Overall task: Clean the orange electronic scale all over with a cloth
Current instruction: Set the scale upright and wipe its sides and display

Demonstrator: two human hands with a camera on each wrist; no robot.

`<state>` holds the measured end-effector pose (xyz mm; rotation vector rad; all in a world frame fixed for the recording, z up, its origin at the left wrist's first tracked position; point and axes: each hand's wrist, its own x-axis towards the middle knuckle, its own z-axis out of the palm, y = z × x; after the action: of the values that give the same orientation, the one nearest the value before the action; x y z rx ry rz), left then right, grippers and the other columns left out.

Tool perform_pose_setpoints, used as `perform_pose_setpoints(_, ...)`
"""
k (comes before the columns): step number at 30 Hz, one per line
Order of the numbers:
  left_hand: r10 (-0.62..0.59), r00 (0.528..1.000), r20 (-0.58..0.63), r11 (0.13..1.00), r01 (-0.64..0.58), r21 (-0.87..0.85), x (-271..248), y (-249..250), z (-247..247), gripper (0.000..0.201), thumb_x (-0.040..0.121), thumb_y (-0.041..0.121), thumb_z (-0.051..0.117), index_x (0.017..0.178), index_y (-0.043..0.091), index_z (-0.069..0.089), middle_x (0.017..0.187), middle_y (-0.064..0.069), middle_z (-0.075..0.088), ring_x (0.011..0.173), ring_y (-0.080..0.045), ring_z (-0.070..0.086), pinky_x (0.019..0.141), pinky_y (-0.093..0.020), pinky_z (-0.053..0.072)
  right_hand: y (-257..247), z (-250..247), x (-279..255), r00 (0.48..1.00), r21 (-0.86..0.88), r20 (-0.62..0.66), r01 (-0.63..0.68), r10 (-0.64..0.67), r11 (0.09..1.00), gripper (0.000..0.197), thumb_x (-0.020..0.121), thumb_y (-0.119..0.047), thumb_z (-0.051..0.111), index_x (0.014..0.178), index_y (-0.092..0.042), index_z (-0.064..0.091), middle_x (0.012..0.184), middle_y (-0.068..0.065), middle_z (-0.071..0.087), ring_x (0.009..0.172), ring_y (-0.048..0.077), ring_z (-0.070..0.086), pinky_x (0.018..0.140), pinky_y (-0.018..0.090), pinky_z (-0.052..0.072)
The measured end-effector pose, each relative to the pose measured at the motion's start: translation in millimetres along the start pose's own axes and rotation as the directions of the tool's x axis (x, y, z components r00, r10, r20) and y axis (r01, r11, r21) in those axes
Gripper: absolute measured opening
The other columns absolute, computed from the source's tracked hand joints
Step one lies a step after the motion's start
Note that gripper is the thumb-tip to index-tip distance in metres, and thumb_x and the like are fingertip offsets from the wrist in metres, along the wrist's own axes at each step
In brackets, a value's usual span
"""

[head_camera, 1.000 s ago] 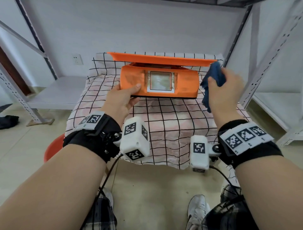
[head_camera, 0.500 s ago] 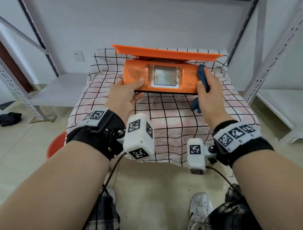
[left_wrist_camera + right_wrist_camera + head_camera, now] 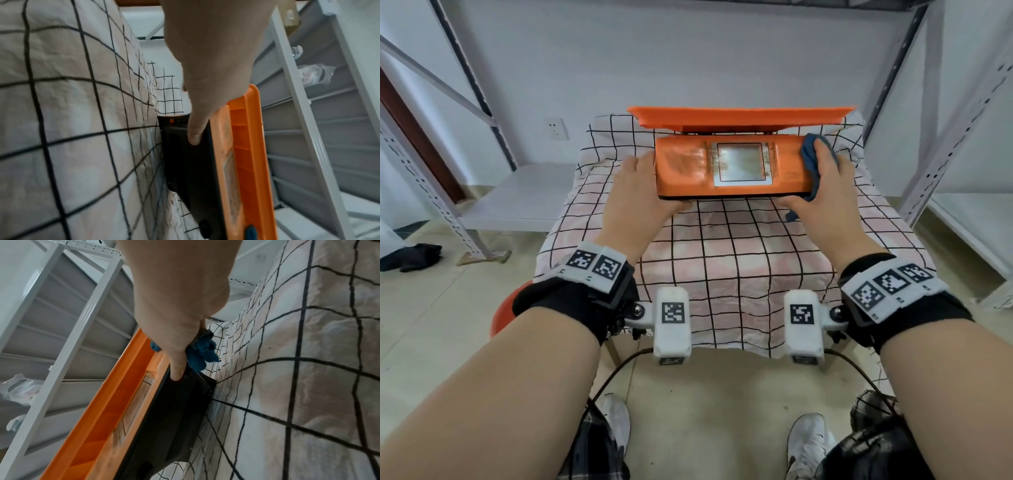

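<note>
The orange electronic scale [image 3: 688, 171] stands at the far side of the checked table, tipped back so its display faces me and its black underside [image 3: 185, 170] shows. My left hand [image 3: 637, 195] grips the scale's left end, thumb [image 3: 195, 129] under the black base. My right hand [image 3: 822, 195] holds the blue cloth [image 3: 810, 154] bunched against the scale's right end, with its thumb [image 3: 176, 366] on the black base. In the right wrist view the cloth [image 3: 202, 353] bulges out beside the hand. The orange weighing platform [image 3: 739, 114] sits on top.
The table wears a pink and white checked cover [image 3: 739, 260]. Grey metal shelving stands to the left [image 3: 517, 192] and right [image 3: 962, 222]. A red stool [image 3: 503, 315] is by my left forearm. A dark garment [image 3: 410, 257] lies on the floor at left.
My right hand came down from beside the scale and clasped its right end with the cloth. My left hand slid out to the left end. The scale now tips back further.
</note>
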<state>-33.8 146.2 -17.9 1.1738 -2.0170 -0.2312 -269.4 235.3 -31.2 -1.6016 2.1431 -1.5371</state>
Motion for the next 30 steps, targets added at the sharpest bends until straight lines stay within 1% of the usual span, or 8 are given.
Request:
perform_pose_setpoints(4,0.138,0.982,-0.131,0.957,-0.098,0.272,-4.3,-0.3,-1.8,0.131,0.056,0.053,0.081,0.149,0.003,0.003,0.154,-0.018,0.011,0.14,-0.034,0.02,0.113,-0.044,0.021,4.0,1.0,-0.2,1.0,-0.052,-0.008,-0.001,0.001,0.999,0.093,0.075,-0.014,0.076,0.148,-0.026,0.019,0.141,0.009,0.026,0.125,0.021,0.034,0.087,0.049,0.052)
perform_pose_setpoints(9,0.177,0.984,-0.02,0.95,-0.166,0.265,0.3,3.1,-5.8,0.128,0.061,0.078,0.053,0.149,0.004,-0.004,0.157,-0.016,-0.006,0.145,-0.03,0.0,0.116,-0.042,0.001,2.1,1.6,-3.5,0.999,-0.119,-0.032,0.01,-0.014,0.993,0.088,0.077,-0.017,0.074,0.148,-0.02,0.021,0.143,0.011,0.026,0.13,0.024,0.033,0.106,0.04,0.039)
perform_pose_setpoints(13,0.214,0.946,-0.243,0.976,-0.197,0.092,5.2,2.4,-14.0,0.073,0.092,0.06,0.023,0.137,0.008,0.045,0.15,-0.011,0.033,0.136,-0.033,0.03,0.112,-0.041,0.018,-0.3,3.3,-4.4,0.998,-0.167,-0.062,0.013,-0.023,0.986,0.087,0.079,-0.021,0.073,0.148,-0.019,0.021,0.143,0.012,0.026,0.13,0.025,0.034,0.107,0.035,0.034)
perform_pose_setpoints(16,0.231,0.852,-0.47,0.969,-0.243,0.036,12.4,-2.3,-21.8,0.046,0.096,0.042,0.043,0.086,0.007,0.072,0.123,-0.005,0.062,0.114,-0.03,0.05,0.101,-0.038,0.034,-2.4,4.0,-3.5,0.998,-0.157,-0.069,-0.002,-0.009,0.988,0.087,0.079,-0.02,0.073,0.149,-0.02,0.02,0.144,0.011,0.025,0.131,0.025,0.033,0.108,0.035,0.034)
perform_pose_setpoints(18,0.166,0.869,-0.467,0.981,-0.195,-0.013,13.1,-3.3,-24.4,0.042,0.09,0.042,0.053,0.073,0.008,0.071,0.117,-0.003,0.062,0.112,-0.024,0.049,0.097,-0.033,0.035,-1.7,4.7,-3.7,0.997,-0.152,-0.071,-0.004,-0.007,0.988,0.088,0.078,-0.019,0.073,0.148,-0.02,0.021,0.144,0.011,0.025,0.13,0.025,0.033,0.108,0.036,0.034)
perform_pose_setpoints(21,0.167,0.885,-0.434,0.984,-0.179,0.013,12.4,-0.5,-22.9,0.03,0.083,0.039,0.064,0.085,0.01,0.067,0.124,-0.009,0.052,0.115,-0.024,0.045,0.097,-0.03,0.031,1.7,6.8,-6.1,0.997,-0.173,-0.076,0.002,-0.015,0.985,0.086,0.079,-0.015,0.072,0.148,-0.019,0.021,0.144,0.012,0.024,0.13,0.025,0.034,0.106,0.035,0.037)
perform_pose_setpoints(25,0.345,0.894,-0.284,0.928,-0.281,0.243,24.4,11.2,-5.4,0.041,0.088,0.036,0.056,0.124,0.016,0.055,0.14,-0.009,0.043,0.133,-0.03,0.035,0.113,-0.046,0.019,13.1,10.7,-6.9,0.997,-0.154,-0.071,0.03,-0.042,0.988,0.089,0.077,-0.009,0.073,0.147,-0.027,0.021,0.139,0.008,0.027,0.119,0.027,0.044,0.09,0.043,0.051)
perform_pose_setpoints(30,0.404,0.863,-0.303,0.9,-0.315,0.302,38.7,19.4,21.6,0.029,0.093,0.033,0.046,0.103,0.014,0.066,0.102,-0.007,0.063,0.106,-0.031,0.054,0.109,-0.041,0.023,18.5,10.1,-4.1,0.998,-0.179,-0.054,0.022,-0.032,0.984,0.09,0.076,-0.008,0.073,0.146,-0.028,0.021,0.141,0.006,0.026,0.122,0.025,0.042,0.089,0.044,0.052)
